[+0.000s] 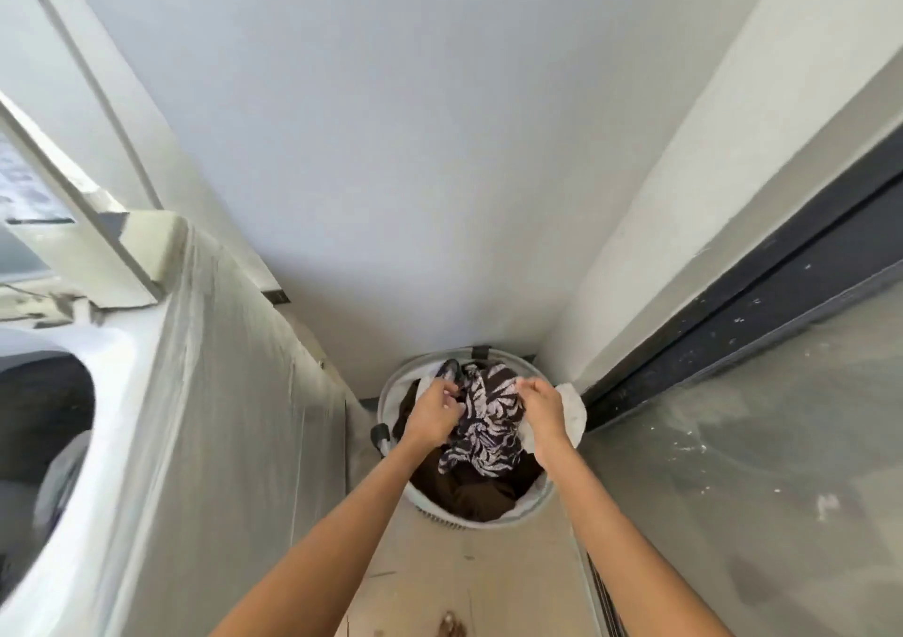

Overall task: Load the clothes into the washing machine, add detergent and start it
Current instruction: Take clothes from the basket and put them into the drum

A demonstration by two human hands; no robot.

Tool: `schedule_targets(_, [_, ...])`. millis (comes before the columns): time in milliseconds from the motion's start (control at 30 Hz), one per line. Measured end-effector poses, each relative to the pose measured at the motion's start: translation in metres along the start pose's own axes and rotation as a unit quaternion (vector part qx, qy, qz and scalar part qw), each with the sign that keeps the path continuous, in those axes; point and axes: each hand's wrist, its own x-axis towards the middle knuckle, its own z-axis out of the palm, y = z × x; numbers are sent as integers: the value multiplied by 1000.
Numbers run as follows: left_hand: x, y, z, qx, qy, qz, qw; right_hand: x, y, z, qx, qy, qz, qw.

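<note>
A round white laundry basket stands on the floor in the far corner, full of clothes. On top lies a black-and-white patterned garment, with dark brown clothes under it and a white cloth at the right rim. My left hand grips the patterned garment at its left side. My right hand grips it at the right, over the white cloth. The top-loading washing machine stands at the left with its lid up and its dark drum showing.
A white wall rises behind the basket. A dark-framed sliding glass door runs along the right. The narrow floor strip between machine and door leads to the basket. A foot shows at the bottom edge.
</note>
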Motion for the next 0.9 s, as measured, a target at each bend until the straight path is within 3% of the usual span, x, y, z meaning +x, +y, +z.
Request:
schedule_targets(133, [-42,35,-45,31,25,83,996,-54,-122,-9,57,-36,-113,991])
schedule_targets(233, [-73,61,-82,-65,52,111,990,-99,-199,-19,116,-52,-164,978])
schedule_targets(300, [-95,82,-110,-63,56,122,989,-129,-236,-25,119,-47,-202,971])
schedule_targets(433, [-141,125,-164,57,66,191,978,-165,-269,-34,173,22,-215,961])
schedule_targets(600, [-187,176,-233,89,139,227,960,-200,-281,-49,287,96,-179,936])
schedule_targets(667, [-202,195,-253,14,117,227,967,-217,-279,-50,294,84,-168,937])
schedule_targets(733, [-219,217,-268,-126,100,229,960,-236,-275,-47,289,24,-173,941])
schedule_targets(800, [-234,236,-272,-237,66,214,946,-257,-272,-41,280,-56,-205,936])
schedule_targets(900, [-247,254,-264,-313,8,177,933,-287,-272,-32,243,-118,-281,921])
